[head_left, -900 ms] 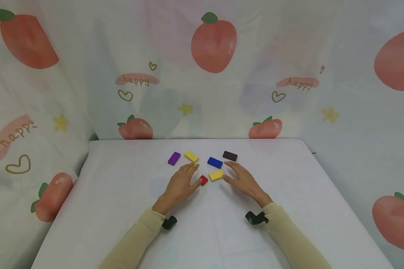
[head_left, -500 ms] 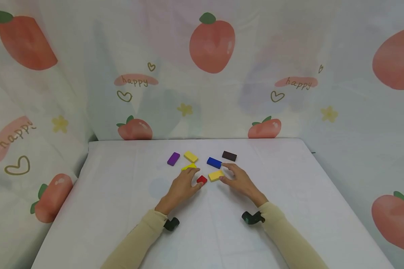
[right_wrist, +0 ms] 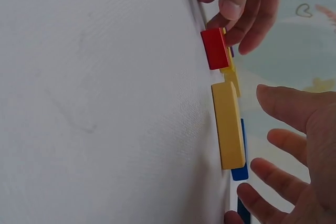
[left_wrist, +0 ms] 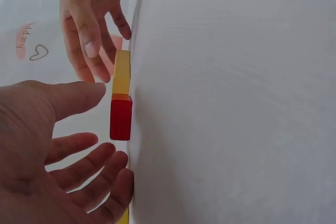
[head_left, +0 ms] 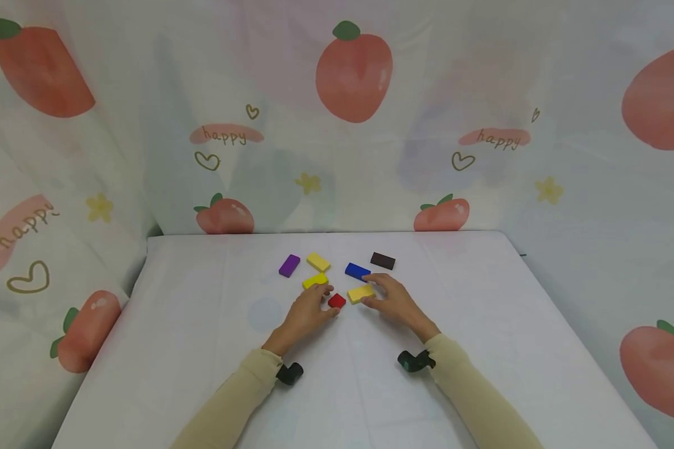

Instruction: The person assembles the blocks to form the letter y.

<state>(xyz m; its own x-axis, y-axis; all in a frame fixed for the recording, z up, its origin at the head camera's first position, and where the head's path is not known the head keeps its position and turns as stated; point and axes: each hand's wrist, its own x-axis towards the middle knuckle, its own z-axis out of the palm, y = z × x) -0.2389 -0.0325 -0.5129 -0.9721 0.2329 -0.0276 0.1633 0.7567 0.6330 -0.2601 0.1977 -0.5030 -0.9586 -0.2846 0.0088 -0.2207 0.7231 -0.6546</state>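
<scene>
My left hand (head_left: 304, 312) hovers low at the left of a small red block (head_left: 337, 301), its thumb and fingers spread apart. In the left wrist view the red block (left_wrist: 121, 119) stands beyond the thumb tip, with nothing gripped. A bright yellow block (head_left: 314, 280) lies just past the left fingers. My right hand (head_left: 400, 303) is over the right end of a pale yellow block (head_left: 361, 294), its fingertips overlapping the blue block (head_left: 357, 270) in the head view. The right wrist view shows a gap between its loosely bent fingers and the pale yellow block (right_wrist: 228, 124).
Farther back on the white-covered table (head_left: 213, 349) lie a purple block (head_left: 289, 265), another pale yellow block (head_left: 317, 261) and a dark brown block (head_left: 382, 260). A fruit-printed cloth (head_left: 292, 81) hangs behind the table and along both sides.
My left hand has drawn back slightly toward me, uncovering the bright yellow block. My right hand has shifted left over the pale yellow block. The blocks look unmoved.
</scene>
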